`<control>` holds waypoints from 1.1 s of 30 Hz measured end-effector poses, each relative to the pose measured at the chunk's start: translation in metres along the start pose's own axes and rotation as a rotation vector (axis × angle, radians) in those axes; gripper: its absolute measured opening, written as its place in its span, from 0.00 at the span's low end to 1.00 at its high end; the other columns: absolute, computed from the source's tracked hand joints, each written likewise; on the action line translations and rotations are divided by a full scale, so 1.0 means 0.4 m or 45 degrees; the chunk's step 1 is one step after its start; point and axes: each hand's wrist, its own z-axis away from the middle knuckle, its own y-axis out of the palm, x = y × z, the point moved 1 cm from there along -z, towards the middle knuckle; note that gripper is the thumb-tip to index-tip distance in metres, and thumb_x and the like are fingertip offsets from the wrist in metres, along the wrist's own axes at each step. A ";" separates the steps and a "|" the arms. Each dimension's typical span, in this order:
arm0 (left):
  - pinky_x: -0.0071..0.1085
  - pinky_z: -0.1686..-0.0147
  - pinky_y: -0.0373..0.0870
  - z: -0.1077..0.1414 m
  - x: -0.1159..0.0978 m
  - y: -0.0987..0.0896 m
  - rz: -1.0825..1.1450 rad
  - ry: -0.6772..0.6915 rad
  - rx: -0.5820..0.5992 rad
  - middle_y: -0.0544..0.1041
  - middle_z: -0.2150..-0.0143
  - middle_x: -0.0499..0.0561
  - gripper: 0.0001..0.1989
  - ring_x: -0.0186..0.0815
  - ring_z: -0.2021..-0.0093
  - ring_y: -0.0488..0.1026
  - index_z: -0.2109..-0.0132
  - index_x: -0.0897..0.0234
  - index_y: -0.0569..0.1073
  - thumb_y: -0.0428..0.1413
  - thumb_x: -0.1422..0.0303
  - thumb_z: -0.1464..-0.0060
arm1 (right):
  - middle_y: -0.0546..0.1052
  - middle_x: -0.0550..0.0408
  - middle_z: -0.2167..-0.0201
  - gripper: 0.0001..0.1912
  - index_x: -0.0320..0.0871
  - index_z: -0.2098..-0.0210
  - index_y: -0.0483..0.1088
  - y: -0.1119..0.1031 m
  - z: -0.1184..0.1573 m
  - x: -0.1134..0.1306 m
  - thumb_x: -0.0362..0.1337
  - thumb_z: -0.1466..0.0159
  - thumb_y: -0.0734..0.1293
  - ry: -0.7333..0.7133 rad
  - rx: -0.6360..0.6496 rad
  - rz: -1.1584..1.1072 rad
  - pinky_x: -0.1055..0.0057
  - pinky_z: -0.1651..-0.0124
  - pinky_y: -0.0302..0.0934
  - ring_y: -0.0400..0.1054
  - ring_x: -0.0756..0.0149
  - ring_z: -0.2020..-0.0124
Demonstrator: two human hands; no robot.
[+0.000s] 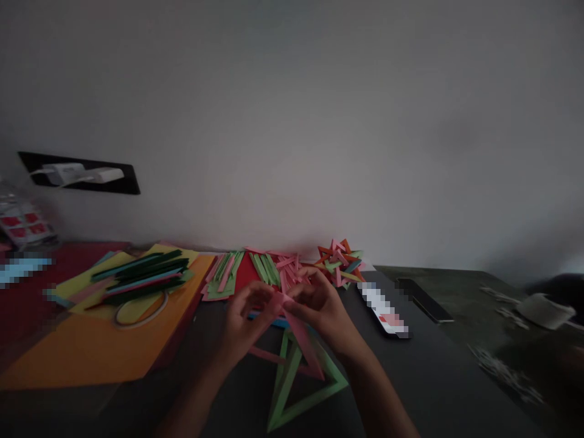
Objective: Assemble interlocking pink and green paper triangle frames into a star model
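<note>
The fingertips of the left hand (pixel 249 316) and the right hand (pixel 323 307) nearly meet, both pinching the pink strip (pixel 305 334) at its top corner, thumbs toward the body and fingers curled. The strip slants down from the pinch toward the lower right, and a second pink strip (pixel 268 355) lies low beside the left hand. They cross the green triangle (pixel 292 409), which hangs or rests below the hands, over the dark table (pixel 387 383); whether it touches the top cannot be told.

Just behind the hands is something blue (pixel 283 322), partly hidden. Beyond it are loose pink strips (pixel 287 267), and left of these green strips (pixel 263 269) lie on a red sheet (pixel 246 277). Further left is a mixed pile of green and pink strips (pixel 223 277). The star (pixel 340 261), woven of orange, pink, green and other strips, sits near the wall (pixel 292 121), beyond the right hand.

Right of that hand lie a blurred-out phone-like thing (pixel 384 310) and, beside it, a dark phone (pixel 426 300). Well to the left, dark green strips (pixel 146 274) and a ring (pixel 141 313) rest on yellow and orange sheets (pixel 123 350). White plugs (pixel 66 173) sit in the black socket panel (pixel 130 179).
</note>
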 end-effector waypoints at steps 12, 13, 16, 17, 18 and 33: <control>0.26 0.67 0.69 0.002 -0.028 -0.006 -0.249 0.386 -0.063 0.78 0.69 0.48 0.03 0.32 0.69 0.74 0.68 0.59 0.78 0.59 0.69 0.52 | 0.74 0.57 0.77 0.09 0.42 0.75 0.71 -0.009 -0.002 0.002 0.38 0.53 0.74 -0.043 -0.180 0.344 0.72 0.72 0.57 0.65 0.70 0.75; 0.26 0.68 0.70 0.002 -0.025 -0.006 -0.252 0.382 -0.080 0.78 0.69 0.48 0.03 0.32 0.69 0.74 0.68 0.59 0.78 0.59 0.69 0.52 | 0.74 0.57 0.77 0.08 0.42 0.76 0.72 -0.010 0.000 0.007 0.38 0.52 0.74 -0.094 -0.181 0.426 0.72 0.71 0.58 0.65 0.70 0.75; 0.26 0.69 0.70 0.001 -0.015 -0.008 -0.233 0.367 -0.123 0.78 0.69 0.49 0.03 0.33 0.70 0.74 0.68 0.59 0.78 0.60 0.67 0.52 | 0.75 0.56 0.77 0.04 0.44 0.74 0.75 -0.003 0.008 0.028 0.36 0.50 0.72 -0.212 -0.167 0.626 0.71 0.69 0.59 0.66 0.68 0.73; 0.26 0.69 0.70 0.001 -0.013 -0.009 -0.224 0.366 -0.132 0.78 0.69 0.49 0.03 0.32 0.70 0.74 0.68 0.59 0.78 0.60 0.67 0.53 | 0.76 0.56 0.75 0.03 0.44 0.73 0.75 0.002 0.013 0.034 0.35 0.49 0.72 -0.232 -0.158 0.679 0.71 0.68 0.60 0.67 0.68 0.72; 0.26 0.70 0.70 0.001 -0.011 -0.009 -0.219 0.369 -0.142 0.78 0.68 0.48 0.03 0.32 0.70 0.74 0.68 0.59 0.78 0.60 0.67 0.53 | 0.77 0.56 0.75 0.03 0.44 0.73 0.75 0.008 0.017 0.040 0.35 0.49 0.72 -0.243 -0.160 0.721 0.70 0.67 0.60 0.68 0.67 0.72; 0.30 0.60 0.70 0.001 -0.011 -0.013 -0.253 0.449 -0.164 0.77 0.68 0.50 0.04 0.35 0.63 0.74 0.70 0.60 0.76 0.57 0.68 0.50 | 0.78 0.53 0.72 0.07 0.43 0.72 0.75 -0.007 0.027 0.060 0.39 0.43 0.66 -0.239 -0.315 0.976 0.69 0.64 0.63 0.71 0.63 0.68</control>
